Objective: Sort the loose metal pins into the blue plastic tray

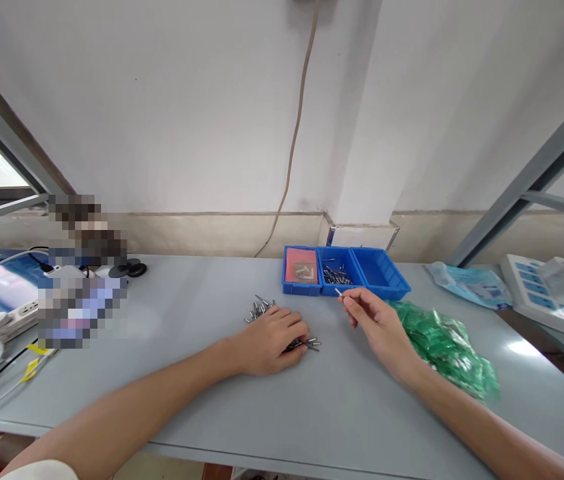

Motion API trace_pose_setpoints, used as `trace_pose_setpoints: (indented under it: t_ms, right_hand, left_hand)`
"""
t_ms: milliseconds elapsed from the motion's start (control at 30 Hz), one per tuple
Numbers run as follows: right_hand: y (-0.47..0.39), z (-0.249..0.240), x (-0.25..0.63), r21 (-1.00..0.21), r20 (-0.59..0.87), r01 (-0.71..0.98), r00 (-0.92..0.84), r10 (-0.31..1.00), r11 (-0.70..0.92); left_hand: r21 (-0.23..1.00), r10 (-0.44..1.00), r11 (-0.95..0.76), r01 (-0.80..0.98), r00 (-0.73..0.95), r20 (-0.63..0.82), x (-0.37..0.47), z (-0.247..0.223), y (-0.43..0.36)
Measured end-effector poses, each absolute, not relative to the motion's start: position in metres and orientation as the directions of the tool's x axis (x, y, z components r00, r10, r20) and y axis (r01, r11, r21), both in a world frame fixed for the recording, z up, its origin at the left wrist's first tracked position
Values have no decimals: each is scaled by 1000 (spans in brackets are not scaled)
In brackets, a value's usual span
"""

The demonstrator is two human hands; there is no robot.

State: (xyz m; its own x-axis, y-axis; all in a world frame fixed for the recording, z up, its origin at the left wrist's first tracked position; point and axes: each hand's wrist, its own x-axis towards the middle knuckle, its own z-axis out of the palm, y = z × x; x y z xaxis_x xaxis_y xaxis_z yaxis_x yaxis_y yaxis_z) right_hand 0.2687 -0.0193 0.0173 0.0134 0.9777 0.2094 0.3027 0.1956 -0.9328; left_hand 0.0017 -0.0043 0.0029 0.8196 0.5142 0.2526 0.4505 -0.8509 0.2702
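While the left hand (273, 340) lies palm down over a loose heap of slim metal pins (261, 308), the right hand (373, 321) is raised beside it, just in front of a row of blue plastic bins. The pins are short, narrow and shiny, scattered at odd angles on the smooth grey desk (187, 300); some poke out beyond the left wrist side, others past the fingertips. The left hand is loosely spread, its fingers bent and its forearm slanting in from the lower left — whether it grips any pin beneath the palm cannot be told. The right hand is closed in a pinch, thumb against index finger, on a single metal piece (339, 292) whose pale tip points up and leftward towards the bins; its other fingers curl inward, and the forearm reaches in from the lower right.

The left bin (302, 289) has a flat pink sheet (298, 256) with a small clear packet (304, 271) over it. More metal pins lie jumbled in the middle bin (329, 290), and the right bin (379, 267) adjoins it. Near the right forearm sits a crumpled, glossy heap of green plastic (447, 347) — thin, translucent and creased.
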Motion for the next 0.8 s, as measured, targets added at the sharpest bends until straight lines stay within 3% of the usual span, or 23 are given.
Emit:
trace_pose_setpoints:
  t_ms: [200,500,800]
  right_hand:
    - [-18,14,270,-950,193,253,24,981,181]
    - [-15,8,273,-996,81,-22,-17,997,81]
    - [-16,11,268,-990,137,36,19,990,136]
  left_hand:
    - [266,515,-851,453,821,247,1,3,-4]
    - [263,514,-852,453,819,254,1,0,-4]
    - [259,515,-852,456,818,254,1,1,-4]
